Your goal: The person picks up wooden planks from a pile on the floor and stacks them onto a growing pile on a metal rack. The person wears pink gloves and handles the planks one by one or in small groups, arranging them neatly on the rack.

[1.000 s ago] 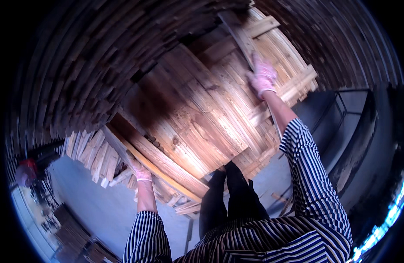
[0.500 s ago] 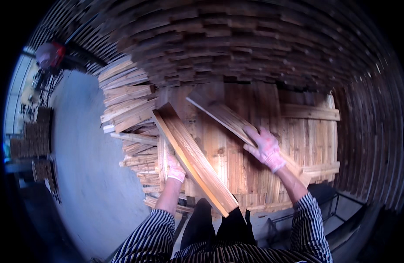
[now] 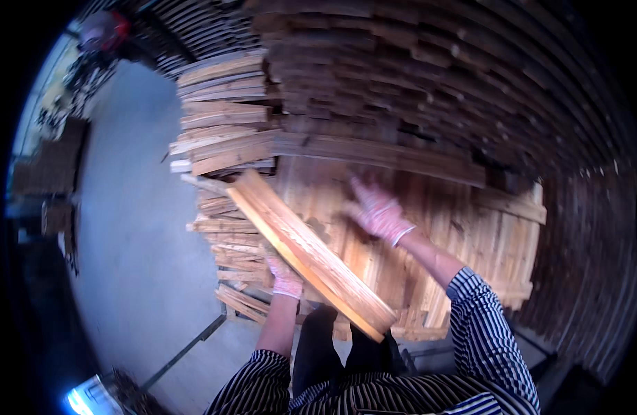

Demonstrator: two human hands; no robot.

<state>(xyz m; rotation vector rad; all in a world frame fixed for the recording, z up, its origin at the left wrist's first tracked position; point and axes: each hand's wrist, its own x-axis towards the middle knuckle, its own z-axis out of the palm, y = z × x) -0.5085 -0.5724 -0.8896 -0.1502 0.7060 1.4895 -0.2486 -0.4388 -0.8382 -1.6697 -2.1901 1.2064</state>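
Observation:
My left hand (image 3: 285, 278), in a pinkish-white work glove, is closed on a wooden board (image 3: 315, 252), its fingers partly hidden behind it. The board slants from the upper left toward my legs, and I cannot tell whether it is one piece or more. My right hand (image 3: 380, 213), gloved alike and a little blurred, hovers empty with fingers spread over a broad layer of planks laid side by side (image 3: 470, 242). Just beyond its fingertips, a long board (image 3: 387, 158) lies crosswise along the far side of that layer.
Short boards (image 3: 225, 111) are piled loosely at the left end of the planks. Dark stacked timber (image 3: 373, 69) rises at the far side, with more at the right (image 3: 581, 256). Grey floor (image 3: 132, 207) runs along the left. A person (image 3: 105, 31) is at the far upper left.
My right hand has let go of its board and moved left, fingers spread; that board now lies crosswise at the far side. My left hand still holds its board. The view has turned.

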